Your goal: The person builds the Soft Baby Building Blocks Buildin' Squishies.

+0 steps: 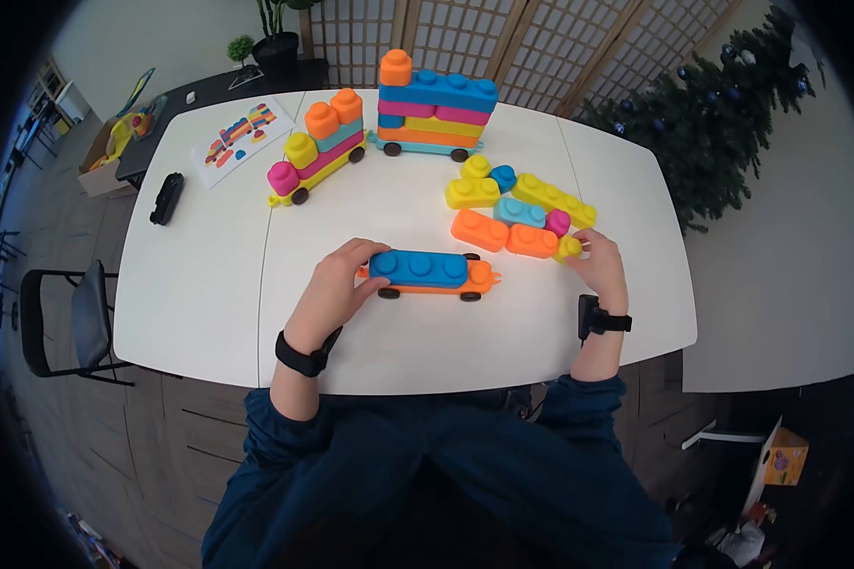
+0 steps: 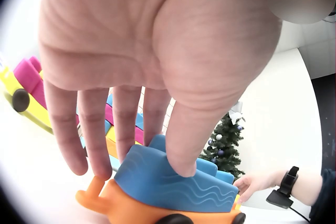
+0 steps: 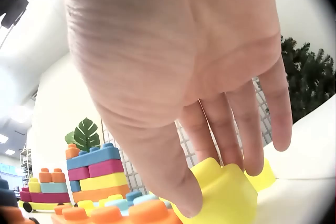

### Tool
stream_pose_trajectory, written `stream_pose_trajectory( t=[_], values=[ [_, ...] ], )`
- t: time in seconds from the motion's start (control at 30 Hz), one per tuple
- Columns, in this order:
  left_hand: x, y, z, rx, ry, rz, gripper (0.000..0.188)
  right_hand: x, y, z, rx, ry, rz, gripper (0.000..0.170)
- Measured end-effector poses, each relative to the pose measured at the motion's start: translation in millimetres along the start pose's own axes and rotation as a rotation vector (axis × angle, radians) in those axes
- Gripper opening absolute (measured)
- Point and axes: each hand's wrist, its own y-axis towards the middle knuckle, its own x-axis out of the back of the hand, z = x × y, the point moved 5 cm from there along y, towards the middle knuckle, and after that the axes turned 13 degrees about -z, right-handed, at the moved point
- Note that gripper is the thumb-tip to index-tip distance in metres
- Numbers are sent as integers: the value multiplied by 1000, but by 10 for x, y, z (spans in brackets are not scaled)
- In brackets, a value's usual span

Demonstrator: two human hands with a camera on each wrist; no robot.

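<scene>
A long blue block (image 1: 418, 268) sits on an orange wheeled base (image 1: 482, 276) near the middle of the table. My left hand (image 1: 334, 284) grips the blue block at its left end, thumb on the near side, fingers on the far side. At the right of the loose blocks, my right hand (image 1: 602, 264) pinches a small yellow block (image 3: 223, 192) between thumb and fingers. Two orange blocks (image 1: 479, 230) lie just left of it, with a pink block (image 1: 558, 223), a light blue block (image 1: 520, 212) and a long yellow block (image 1: 554, 199) behind.
Two built wagons stand at the back: a yellow-based one (image 1: 330, 163) and a tall stacked one (image 1: 436, 112). A printed picture sheet (image 1: 244, 139) and a black object (image 1: 167, 199) lie at the left. More yellow blocks (image 1: 473, 193) and a blue block (image 1: 503, 177) lie among the loose pieces.
</scene>
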Motion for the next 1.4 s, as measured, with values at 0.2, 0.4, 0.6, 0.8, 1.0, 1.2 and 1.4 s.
stream_pose_trajectory(
  t=[0.2,0.4,0.6,0.8,1.0,1.2,1.4],
  values=[
    [20,14,-64,48,11,18,38,260,-173,553,171,280,-104,42],
    [34,0,-47,50,13,9,40,-103,-407,1092,353,540,234,45],
    [34,-6,-87,59,17,1,39,-309,-478,1238,332,578,327,44],
    [36,-11,-94,31,32,-11,40,-358,-498,1253,300,576,351,45],
    [42,-19,-62,37,50,-29,40,-422,-503,1228,266,592,346,44],
    [39,-23,-53,71,45,-35,41,-450,-512,1236,224,595,360,44],
    [44,-24,-59,77,65,-45,40,-453,-533,1247,222,613,347,45]
  ],
)
